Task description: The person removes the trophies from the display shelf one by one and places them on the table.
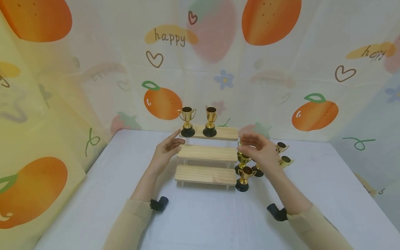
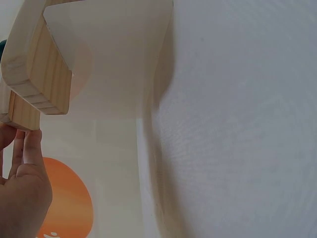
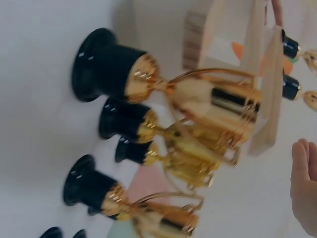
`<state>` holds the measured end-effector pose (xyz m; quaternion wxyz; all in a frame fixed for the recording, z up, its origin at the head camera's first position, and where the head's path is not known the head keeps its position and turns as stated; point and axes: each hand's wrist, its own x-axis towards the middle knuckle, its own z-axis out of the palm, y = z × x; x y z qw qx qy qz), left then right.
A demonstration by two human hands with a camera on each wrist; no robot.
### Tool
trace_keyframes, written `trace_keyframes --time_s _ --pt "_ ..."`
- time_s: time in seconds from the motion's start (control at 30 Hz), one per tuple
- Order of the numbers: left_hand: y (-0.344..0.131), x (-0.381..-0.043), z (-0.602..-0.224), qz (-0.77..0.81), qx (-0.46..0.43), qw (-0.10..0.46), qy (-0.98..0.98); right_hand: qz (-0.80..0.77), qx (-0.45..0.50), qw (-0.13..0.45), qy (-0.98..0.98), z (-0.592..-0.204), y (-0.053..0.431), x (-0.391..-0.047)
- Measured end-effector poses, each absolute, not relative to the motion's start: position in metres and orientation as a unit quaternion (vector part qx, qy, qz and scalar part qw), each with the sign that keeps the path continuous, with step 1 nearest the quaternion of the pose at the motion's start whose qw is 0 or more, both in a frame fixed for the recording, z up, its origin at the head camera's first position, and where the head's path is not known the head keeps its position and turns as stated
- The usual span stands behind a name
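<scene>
My left hand (image 1: 165, 152) is at the left end of the top board of a three-step wooden stand (image 1: 207, 152). In the left wrist view, the fingers (image 2: 33, 148) touch that board's end (image 2: 25, 114). Two gold trophy cups with black bases stand on the top step, one near the left end (image 1: 187, 119) and one near the middle (image 1: 211, 119). My right hand (image 1: 260, 151) hovers beside the stand's right side, above a group of trophies; nothing shows in it. The closest trophy (image 3: 213, 104) stands upright by the lowest step. The right hand partly hides others behind it.
More trophies (image 1: 285, 160) stand on the white table (image 1: 212, 222), to the right of the stand. A fruit-patterned cloth (image 1: 193, 76) hangs close behind the stand. Black wrist mounts (image 1: 160, 204) stick out from both sleeves.
</scene>
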<state>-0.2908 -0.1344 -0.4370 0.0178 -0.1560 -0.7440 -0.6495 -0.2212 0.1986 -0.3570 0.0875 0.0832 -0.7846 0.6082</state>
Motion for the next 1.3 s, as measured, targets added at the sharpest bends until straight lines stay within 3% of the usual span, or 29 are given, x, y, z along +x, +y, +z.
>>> trace_keyframes --time_s 0.5,0.93,1.3 --pt "-0.132 -0.289 -0.435 -0.647 -0.153 0.010 -0.747 0.616 0.063 0.066 -0.782 -0.331 0.168 -0.241" --pt "-0.131 -0.290 -0.434 -0.649 -0.156 0.012 -0.744 0.627 0.055 0.097 -0.771 -0.315 0.141 -0.257" --pt "-0.129 -0.288 -0.434 -0.655 -0.148 0.020 -0.741 0.629 0.040 0.090 -0.771 -0.309 0.121 -0.275"
